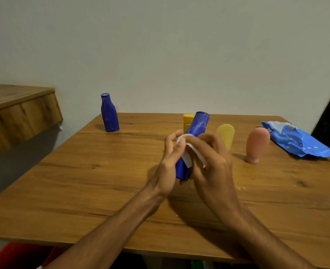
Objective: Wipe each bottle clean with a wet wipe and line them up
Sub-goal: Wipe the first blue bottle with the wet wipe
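right now my left hand grips the lower body of the blue bottle, fingers curled round it from the left, while my right hand curls over the white wet wipe and pinches it against the bottle's right side. the bottle tilts up and away above the middle of the table, its cap end poking out past my fingertips. a second blue bottle stands well apart at the far left, and a yellow bottle, a yellow tube, a pink bottle and the blue wipes pack sit beyond my hands to the right.
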{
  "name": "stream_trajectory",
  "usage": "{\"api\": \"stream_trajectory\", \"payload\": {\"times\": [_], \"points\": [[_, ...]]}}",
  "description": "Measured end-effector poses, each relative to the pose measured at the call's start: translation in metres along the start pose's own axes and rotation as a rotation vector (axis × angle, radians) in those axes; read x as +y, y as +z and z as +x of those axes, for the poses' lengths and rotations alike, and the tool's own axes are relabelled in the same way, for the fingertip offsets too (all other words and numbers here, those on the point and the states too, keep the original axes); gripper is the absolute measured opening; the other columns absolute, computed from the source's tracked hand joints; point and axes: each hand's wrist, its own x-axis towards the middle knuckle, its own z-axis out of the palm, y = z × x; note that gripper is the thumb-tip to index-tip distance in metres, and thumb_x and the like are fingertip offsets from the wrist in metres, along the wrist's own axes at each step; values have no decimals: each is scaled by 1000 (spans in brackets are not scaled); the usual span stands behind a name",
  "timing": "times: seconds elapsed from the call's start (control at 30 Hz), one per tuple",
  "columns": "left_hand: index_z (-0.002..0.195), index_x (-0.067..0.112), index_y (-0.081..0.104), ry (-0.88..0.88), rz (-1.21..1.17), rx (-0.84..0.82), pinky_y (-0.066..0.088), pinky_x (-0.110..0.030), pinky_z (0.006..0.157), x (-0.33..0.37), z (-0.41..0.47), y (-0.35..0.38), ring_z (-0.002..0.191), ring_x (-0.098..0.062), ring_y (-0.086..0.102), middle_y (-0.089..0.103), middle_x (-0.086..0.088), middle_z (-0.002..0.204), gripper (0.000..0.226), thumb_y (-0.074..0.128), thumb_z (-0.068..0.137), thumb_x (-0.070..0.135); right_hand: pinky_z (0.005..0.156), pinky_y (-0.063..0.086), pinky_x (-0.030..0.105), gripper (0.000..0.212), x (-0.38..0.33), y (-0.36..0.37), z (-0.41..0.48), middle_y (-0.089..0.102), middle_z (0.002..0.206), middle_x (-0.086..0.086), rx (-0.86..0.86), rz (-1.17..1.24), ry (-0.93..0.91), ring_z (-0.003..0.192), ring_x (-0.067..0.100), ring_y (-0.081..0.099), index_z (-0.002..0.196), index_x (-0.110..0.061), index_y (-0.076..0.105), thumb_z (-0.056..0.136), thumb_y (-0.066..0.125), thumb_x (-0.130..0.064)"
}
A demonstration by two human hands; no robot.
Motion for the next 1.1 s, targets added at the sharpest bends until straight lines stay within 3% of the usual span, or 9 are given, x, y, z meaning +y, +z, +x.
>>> {"api": "stream_trajectory", "payload": {"times": [0.17, 0.27, 0.4, 0.57, 0.7, 0.87, 1.1], "points": [[137, 20, 47, -41, -75, 73, 57, -36, 79, -1, 1, 6, 102, -24, 67, 65, -11, 121, 62, 33, 94, 63, 69, 53, 41, 41, 0, -1, 0, 56, 106, 10, -9, -56, -13, 95, 22, 55, 118, -10, 65, 79, 72, 0], [117, 25, 60, -71, -146, 92, 52, -37, 71, 2, 1, 8, 78, -16, 67, 73, 1, 90, 55, 27, 90, 59, 67, 51, 41, 45, 2, -2, 0, 57, 102, 8, -7, -56, -22, 89, 24, 56, 115, -11, 67, 74, 76, 5], [104, 16, 65, -180, -284, 142, 52, -35, 72, 2, 3, 5, 74, -16, 67, 72, -4, 79, 53, 32, 95, 57, 66, 49, 43, 40, 2, -1, -3, 59, 99, 3, -32, -34, -88, 86, 21, 56, 112, -15, 68, 75, 72, -2], [112, 12, 63, -235, -405, 198, 54, -36, 78, 6, 7, -1, 83, -19, 68, 70, -9, 91, 54, 40, 93, 56, 64, 50, 40, 29, 3, -1, -4, 61, 97, 2, -40, -5, -44, 87, 10, 53, 112, -16, 68, 83, 65, -19], [115, 8, 62, -323, -547, 184, 52, -38, 83, 11, 6, -1, 86, -22, 66, 68, -11, 91, 59, 45, 91, 59, 68, 46, 35, 33, 3, -1, -5, 64, 97, 1, -90, -34, -77, 89, 10, 54, 108, -17, 71, 83, 57, -32], [118, 8, 61, -387, -687, 145, 51, -37, 82, 15, 8, -4, 82, -21, 64, 66, -12, 91, 61, 47, 91, 61, 70, 40, 36, 29, 3, -3, -5, 63, 91, -3, -80, -64, -74, 86, 9, 52, 102, -17, 73, 82, 59, -32], [108, 4, 64, -421, -741, 144, 48, -37, 87, 18, 8, -5, 81, -22, 62, 66, -12, 87, 62, 46, 92, 62, 65, 50, 45, 22, 3, 0, -4, 63, 90, -4, -74, 55, 34, 81, 11, 59, 102, -17, 74, 83, 68, -27]]}}
